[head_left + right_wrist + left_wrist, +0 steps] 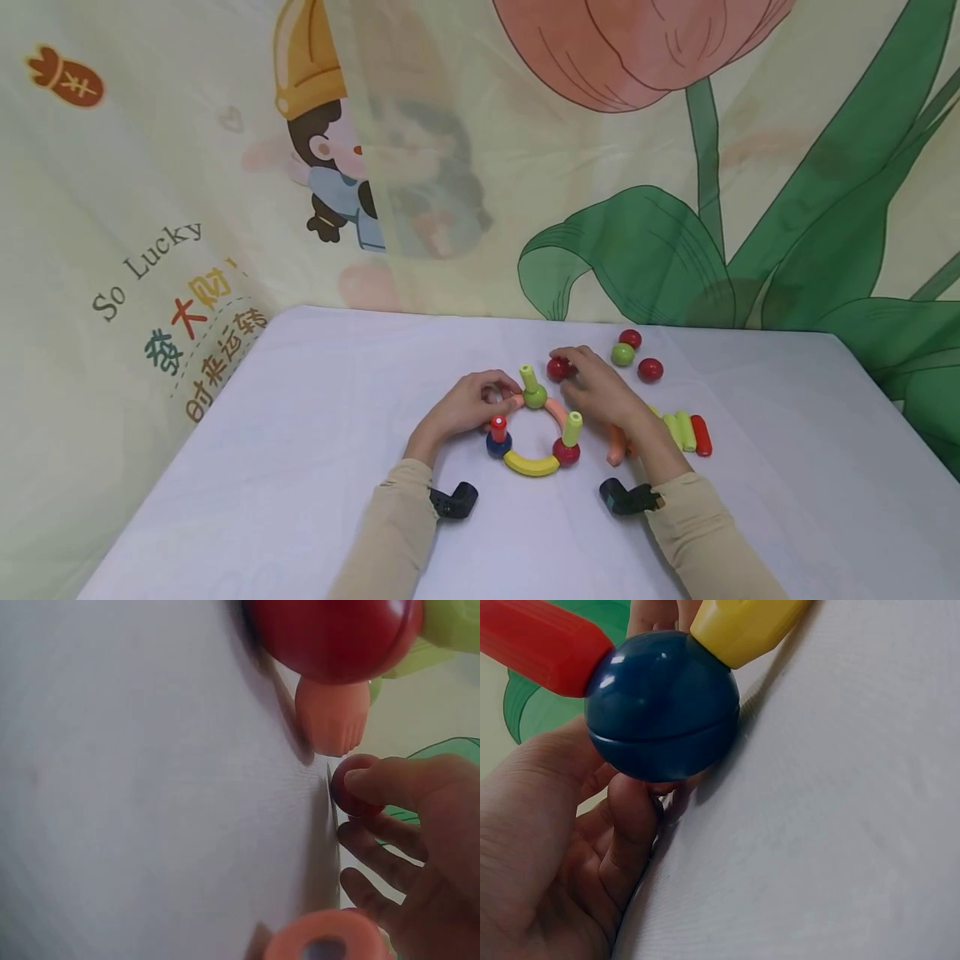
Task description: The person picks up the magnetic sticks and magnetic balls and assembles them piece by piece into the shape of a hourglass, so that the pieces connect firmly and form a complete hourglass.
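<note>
On the table lies a ring of curved toy sticks and balls. Its green ball [535, 397], dark blue ball [498, 446] and dark red ball [567, 453] each carry an upright short stick. A yellow curved stick [531, 464] forms the near side, an orange curved stick [556, 410] the right. My left hand [465, 407] holds the ring's left side, thumb and fingers around another orange curved stick [518, 401], mostly hidden. Behind the ring my right hand [603, 393] pinches a loose red ball [343, 789] between thumb and fingers, apart from the green ball.
Beyond my right hand sit two red balls [650, 370] and a loose green ball [622, 354]. Light green sticks [684, 431] and a red stick [701, 436] lie to the right. Orange curved pieces [616, 446] lie partly under my right forearm. A printed curtain [450, 167] hangs behind the table.
</note>
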